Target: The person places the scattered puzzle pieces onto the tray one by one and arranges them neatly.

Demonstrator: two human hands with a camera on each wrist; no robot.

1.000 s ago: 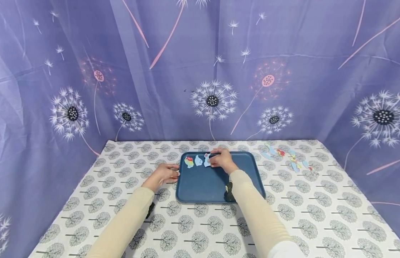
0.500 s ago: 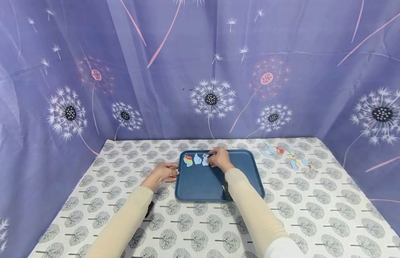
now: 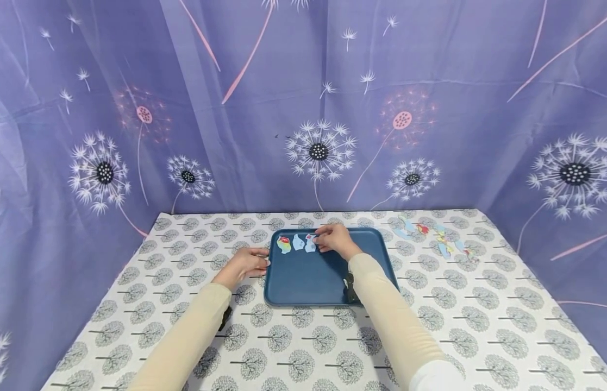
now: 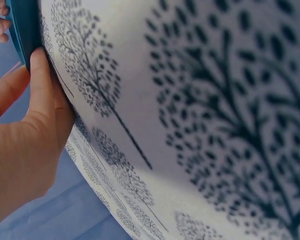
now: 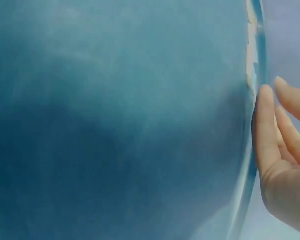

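Note:
A dark blue tray (image 3: pixel 303 290) lies on the table. Along its far left part, three flat, irregular puzzle pieces sit in a row: a red, yellow and green one (image 3: pixel 284 245), a light blue one (image 3: pixel 298 243) and a light blue one with a red mark (image 3: pixel 310 245). My right hand (image 3: pixel 336 240) reaches over the tray, its fingertips at the right side of the third piece; the right wrist view shows the fingers fairly straight and apart. With extended fingertips, my left hand (image 3: pixel 244 266) touches the tray's left rim, as the left wrist view also shows (image 4: pixel 30 135).
Several more coloured puzzle pieces (image 3: pixel 444 248) lie scattered on the tree-patterned tablecloth (image 3: pixel 303 347), beyond the tray's right side. A purple dandelion-print curtain (image 3: pixel 249 136) hangs behind the table. Dark bands show near both wrists.
My right fingertips have shifted slightly at the third piece, and a little more of it shows. The left hand stays at the tray's rim. The head view has moved a little.

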